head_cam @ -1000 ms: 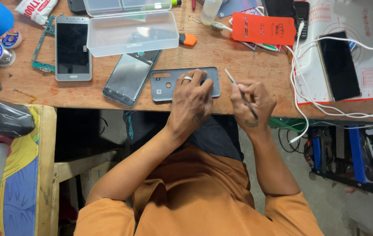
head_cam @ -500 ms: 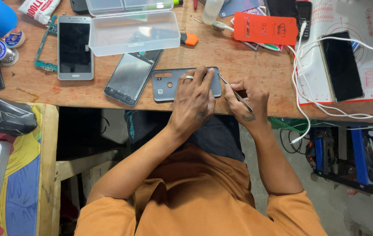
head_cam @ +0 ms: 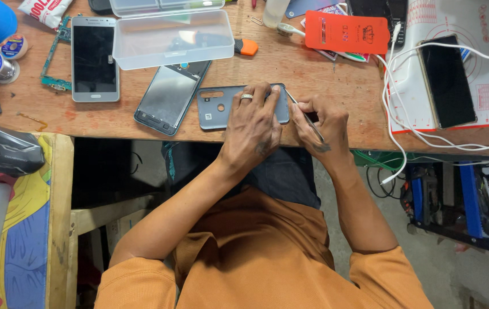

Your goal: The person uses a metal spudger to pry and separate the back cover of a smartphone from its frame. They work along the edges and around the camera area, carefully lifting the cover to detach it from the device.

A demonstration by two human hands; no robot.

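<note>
Under the left hand (head_cam: pixel 251 127), pressed flat, a grey phone back (head_cam: pixel 221 107) (thin, probably bendy) is being held down; a thin tool (head_cam: pixel 305 117) is being pinched by the right hand (head_cam: pixel 323 127).

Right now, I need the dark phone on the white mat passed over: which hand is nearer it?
Right. The right hand, holding a thin tool, is beside the white mat with the dark phone; the left hand rests farther off on the grey cover.

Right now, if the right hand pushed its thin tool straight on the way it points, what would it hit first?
The right hand aims the thin metal tool up-left; its tip already meets the blue-grey phone back cover at its right edge, probably first.
</note>
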